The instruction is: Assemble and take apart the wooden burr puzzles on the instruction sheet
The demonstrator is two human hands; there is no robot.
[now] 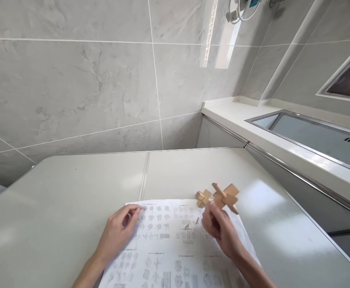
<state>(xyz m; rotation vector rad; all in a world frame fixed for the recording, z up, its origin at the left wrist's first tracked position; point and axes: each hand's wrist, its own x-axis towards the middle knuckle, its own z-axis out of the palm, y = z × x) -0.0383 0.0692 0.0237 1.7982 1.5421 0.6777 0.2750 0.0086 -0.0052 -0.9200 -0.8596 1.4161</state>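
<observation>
My right hand [219, 228] grips a light wooden interlocking puzzle [227, 196] by its lower left side, lifted above the sheet's upper right corner, with flat pieces jutting out several ways. Just left of it sits a smaller wooden burr puzzle [203, 197] by the paper's top edge, partly behind my fingers. A printed instruction sheet [169, 250] with rows of grey diagrams lies flat below. Over its upper left edge rests my left hand [121, 228], fingers curled and the thumb and index tips close together; nothing shows between them.
The pale folding table [85, 184] has a seam left of centre and glare on its right side. Grey tiled wall [91, 88] rises behind it. To the right runs a white counter [237, 114] with an inset glass-topped panel [313, 132].
</observation>
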